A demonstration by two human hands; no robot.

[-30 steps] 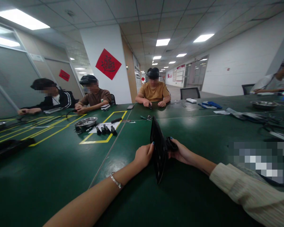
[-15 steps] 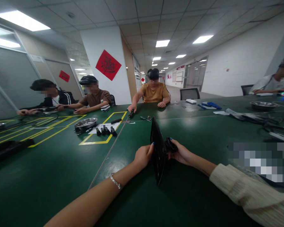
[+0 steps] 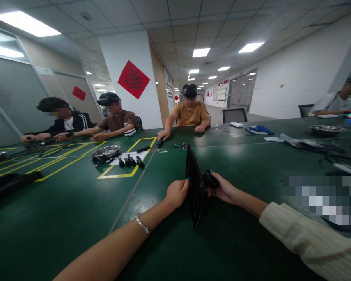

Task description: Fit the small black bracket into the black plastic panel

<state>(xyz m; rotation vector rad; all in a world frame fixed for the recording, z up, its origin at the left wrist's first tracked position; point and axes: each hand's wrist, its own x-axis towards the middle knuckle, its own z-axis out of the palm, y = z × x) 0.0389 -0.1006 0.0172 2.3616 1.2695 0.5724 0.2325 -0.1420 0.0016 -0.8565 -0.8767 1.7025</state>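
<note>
A flat black panel (image 3: 195, 195) stands upright above the table, seen almost edge-on. A chunky black mount (image 3: 211, 180) juts from its right side. My left hand (image 3: 178, 193) is closed on the panel's left side, thumb pressed against its face; the other fingers are partly hidden. On the far side, my right hand (image 3: 226, 189) grips the mount, with the thumb on top and fingers curled beneath. The panel's lower end hangs close to the tabletop; whether it touches cannot be made out.
On the green table (image 3: 76, 226), a steel bowl (image 3: 105, 153) and several black cylindrical parts (image 3: 131, 160) lie left, near yellow tape. Pliers (image 3: 179, 146) lie ahead; another bowl (image 3: 326, 130) and plastic bags (image 3: 301, 142) are right. A co-worker (image 3: 190, 113) sits opposite, others at both sides.
My hands and the black panel hold almost still. Across the table, the co-worker's hand with a dark tool shifts slightly left. At the left, a co-worker's hand moves left with a dark object.
</note>
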